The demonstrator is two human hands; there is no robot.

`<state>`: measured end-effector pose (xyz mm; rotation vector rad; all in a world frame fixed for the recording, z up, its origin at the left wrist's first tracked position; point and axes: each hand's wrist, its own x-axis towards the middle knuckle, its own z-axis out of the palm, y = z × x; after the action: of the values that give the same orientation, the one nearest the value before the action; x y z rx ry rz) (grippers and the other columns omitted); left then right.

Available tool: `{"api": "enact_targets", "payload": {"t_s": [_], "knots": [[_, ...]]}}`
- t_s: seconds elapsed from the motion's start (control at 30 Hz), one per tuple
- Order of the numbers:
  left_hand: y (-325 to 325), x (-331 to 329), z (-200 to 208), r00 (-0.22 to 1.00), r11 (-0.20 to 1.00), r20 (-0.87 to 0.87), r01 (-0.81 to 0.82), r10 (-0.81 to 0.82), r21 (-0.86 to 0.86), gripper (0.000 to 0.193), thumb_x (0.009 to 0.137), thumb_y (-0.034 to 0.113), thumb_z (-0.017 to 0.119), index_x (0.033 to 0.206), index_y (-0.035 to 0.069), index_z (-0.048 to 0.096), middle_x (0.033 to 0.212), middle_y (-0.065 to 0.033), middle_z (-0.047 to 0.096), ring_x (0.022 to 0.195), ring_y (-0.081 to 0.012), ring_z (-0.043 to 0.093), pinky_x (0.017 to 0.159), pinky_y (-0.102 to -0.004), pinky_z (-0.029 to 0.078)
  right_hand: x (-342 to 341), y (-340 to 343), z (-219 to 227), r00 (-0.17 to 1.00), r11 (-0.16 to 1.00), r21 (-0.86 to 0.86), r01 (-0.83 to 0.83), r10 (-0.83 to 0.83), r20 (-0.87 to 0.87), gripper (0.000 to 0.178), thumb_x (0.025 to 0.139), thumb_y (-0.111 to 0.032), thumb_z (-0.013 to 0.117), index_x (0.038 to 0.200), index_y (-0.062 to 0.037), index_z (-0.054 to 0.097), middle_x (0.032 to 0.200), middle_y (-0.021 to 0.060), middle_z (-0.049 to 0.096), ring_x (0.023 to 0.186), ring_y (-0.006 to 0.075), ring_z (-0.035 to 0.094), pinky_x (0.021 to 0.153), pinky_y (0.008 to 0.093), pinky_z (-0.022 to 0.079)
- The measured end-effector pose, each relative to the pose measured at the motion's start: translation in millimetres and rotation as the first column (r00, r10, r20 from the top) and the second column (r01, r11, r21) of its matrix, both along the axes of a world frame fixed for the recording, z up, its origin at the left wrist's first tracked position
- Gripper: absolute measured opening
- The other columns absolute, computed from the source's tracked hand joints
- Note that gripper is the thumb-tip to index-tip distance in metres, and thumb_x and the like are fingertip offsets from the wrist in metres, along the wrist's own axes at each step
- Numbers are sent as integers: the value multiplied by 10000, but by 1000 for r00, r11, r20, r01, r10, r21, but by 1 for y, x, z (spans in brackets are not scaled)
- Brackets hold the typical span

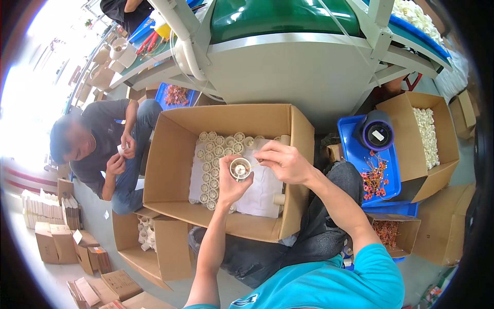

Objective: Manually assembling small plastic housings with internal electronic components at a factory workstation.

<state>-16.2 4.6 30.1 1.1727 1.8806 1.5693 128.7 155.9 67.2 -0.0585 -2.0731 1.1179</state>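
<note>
My left hand (230, 186) is wrapped round a small whitish round cup (240, 168), its open top facing up and something shiny inside. At the cup's rim, the fingertips of my right hand (284, 162) pinch a thin wire-like piece, too small to make out well. Both hands are over a large open cardboard box (221, 117). Rows of similar round cups (208, 172) stand in its left part and along the back. A white paper sheet (260, 198) lies on the right side, with a single cup (279, 199) at its edge.
Right of me, a blue tray (343, 136) carries a dark round device (377, 133) and red parts with wires (374, 177). Beyond stands a carton of white pieces (426, 136). A co-worker (95, 139) sits at left, holding a small white part. A green-belted machine (283, 67) rises ahead.
</note>
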Motion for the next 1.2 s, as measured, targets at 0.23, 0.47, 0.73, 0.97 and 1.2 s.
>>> {"api": "enact_targets", "payload": {"t_s": [0.23,0.47,0.73,0.97,1.2], "knots": [[1,-1,8,984,994,-151,89,-97,-58,484,679,-17,725,1102,36,496,1065,-100,586,972,-192,611,841,-312,507,-1,-2,0,998,993,118,-9,2,58,193,747,3,711,939,-7,687,922,98,649,796,278,652,662,348,534],[7,13,-2,946,998,-322,25,-43,-58,478,613,19,772,1036,46,551,978,-117,575,880,-310,594,748,-383,489,-9,-20,-14,959,996,-43,73,-58,276,188,739,-111,720,917,-50,724,1052,114,635,978,287,618,842,390,497],[6,17,-3,949,994,-312,12,-47,-113,507,590,34,818,1030,67,568,929,-112,604,831,-300,629,714,-381,513,-13,-22,-10,878,974,-228,7,103,467,192,713,-124,719,894,-80,767,1079,111,629,1020,294,605,896,384,475],[8,16,-7,960,996,-278,22,-47,-92,505,595,45,830,1027,54,569,928,-111,624,832,-285,640,718,-376,518,-11,-22,-9,878,958,-285,38,105,468,194,735,-134,703,912,-90,768,1073,112,636,995,293,614,894,379,477],[9,13,-7,981,989,-159,92,-110,-119,462,622,62,843,992,45,565,891,-107,642,779,-221,645,695,-333,512,-12,-30,-20,914,989,-137,57,3,405,126,757,-92,658,842,-83,750,1058,88,629,960,283,618,814,390,497]]}}
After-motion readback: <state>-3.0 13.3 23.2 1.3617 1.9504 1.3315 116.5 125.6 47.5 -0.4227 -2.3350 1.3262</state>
